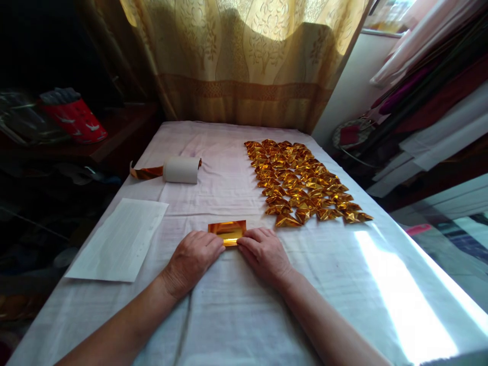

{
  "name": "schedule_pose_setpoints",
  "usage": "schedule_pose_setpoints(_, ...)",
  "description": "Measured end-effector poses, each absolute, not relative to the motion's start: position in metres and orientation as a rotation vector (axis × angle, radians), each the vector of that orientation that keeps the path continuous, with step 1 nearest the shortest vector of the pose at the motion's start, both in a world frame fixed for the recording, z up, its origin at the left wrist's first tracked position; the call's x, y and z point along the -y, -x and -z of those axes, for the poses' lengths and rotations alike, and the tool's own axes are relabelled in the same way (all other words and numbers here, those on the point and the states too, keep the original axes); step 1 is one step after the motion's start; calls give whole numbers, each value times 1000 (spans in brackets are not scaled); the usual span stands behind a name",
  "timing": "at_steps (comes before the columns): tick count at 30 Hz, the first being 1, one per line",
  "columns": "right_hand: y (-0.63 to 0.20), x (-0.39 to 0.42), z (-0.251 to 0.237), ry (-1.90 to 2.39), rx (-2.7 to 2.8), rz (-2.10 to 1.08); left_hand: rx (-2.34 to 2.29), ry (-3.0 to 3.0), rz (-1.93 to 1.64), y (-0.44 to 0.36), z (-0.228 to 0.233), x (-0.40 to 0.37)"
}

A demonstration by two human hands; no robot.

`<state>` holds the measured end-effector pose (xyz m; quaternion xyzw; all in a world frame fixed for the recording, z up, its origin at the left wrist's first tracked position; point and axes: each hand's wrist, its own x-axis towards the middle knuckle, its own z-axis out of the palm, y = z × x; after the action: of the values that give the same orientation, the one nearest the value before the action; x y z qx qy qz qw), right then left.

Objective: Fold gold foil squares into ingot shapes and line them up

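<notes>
1. Gold foil paper, a small shiny rectangle (227,231), lies flat on the white cloth-covered table (229,305), near the front edge and between the two hands.
2. Left hand (192,258) rests palm down with its fingertips pressing the sheet's near left edge; it pins the foil rather than closing around it.
3. Right hand (265,252) does the same on the near right edge, fingers flat and unclenched.
4. Beyond the right hand, rows of folded gold foil pieces (305,183) cover the cloth, well apart from the sheet.
5. A white roll with a gold foil strip trailing from it (181,169) lies further back on the left; a white sheet of paper (120,239) lies beside the left hand.
6. Risk, as I judge it: the slick foil could slide on the soft cloth under uneven pressure, giving a crooked crease, or crinkle where a wrinkle in the cloth lifts it.
</notes>
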<state>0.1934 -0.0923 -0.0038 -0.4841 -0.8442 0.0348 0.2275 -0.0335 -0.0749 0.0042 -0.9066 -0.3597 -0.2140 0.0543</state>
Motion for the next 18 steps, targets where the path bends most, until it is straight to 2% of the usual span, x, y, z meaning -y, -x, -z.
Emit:
schedule_pose_setpoints(8,-199,88,7,1474,2176,-269,1362,2798,616,42,-4,75)
schedule_pose_setpoints(18,-189,77,-7,1732,2169,-222,1601,2710,477,37,-6,66)
